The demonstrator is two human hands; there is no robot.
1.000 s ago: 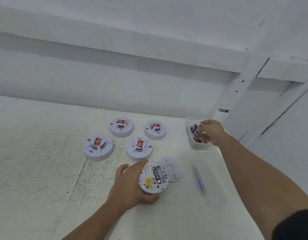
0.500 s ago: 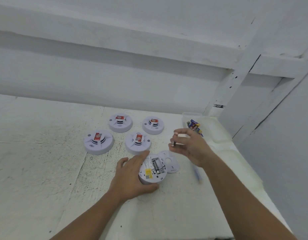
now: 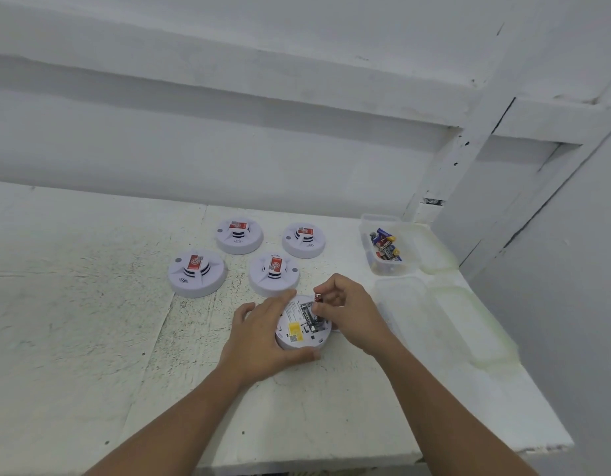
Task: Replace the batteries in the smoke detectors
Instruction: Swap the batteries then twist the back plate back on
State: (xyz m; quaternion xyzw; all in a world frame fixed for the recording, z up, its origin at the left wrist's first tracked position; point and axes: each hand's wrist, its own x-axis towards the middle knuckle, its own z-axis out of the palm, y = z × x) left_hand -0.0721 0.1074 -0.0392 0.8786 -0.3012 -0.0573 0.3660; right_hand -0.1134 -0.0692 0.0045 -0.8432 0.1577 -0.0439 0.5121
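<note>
A white, speckled desk [image 3: 91, 321] stands against a white wall. Left of centre, four round white smoke detectors sit face up in a loose cluster, each with a red label on top. They are the leftmost detector [image 3: 197, 273], the far detector [image 3: 239, 235], the middle detector [image 3: 274, 274] and the far-right detector [image 3: 304, 239]. They lie apart from the work, either waiting their turn or finished; I cannot tell which.

Just nearer than the middle detector, the left hand [image 3: 262, 338] grips a fifth unit, the open detector [image 3: 297, 334]. It lies back side up on the desk with its battery bay uncovered. The fingers curl over its far-left rim and the thumb hooks the near rim, probably to stop it sliding or turning while a cell is pressed in.

Over the bay, the right hand [image 3: 352, 314] pinches a small battery [image 3: 318, 297] between thumb and forefinger. The battery is at the bay's far end and seems to be being lined up for seating. Fingers hide whether it touches the contacts.

At the far right stands an uncovered clear plastic tub [image 3: 379, 219] of loose batteries, within easy reach of the right hand. What looks like its clear lid [image 3: 403, 297] lies just nearer.
</note>
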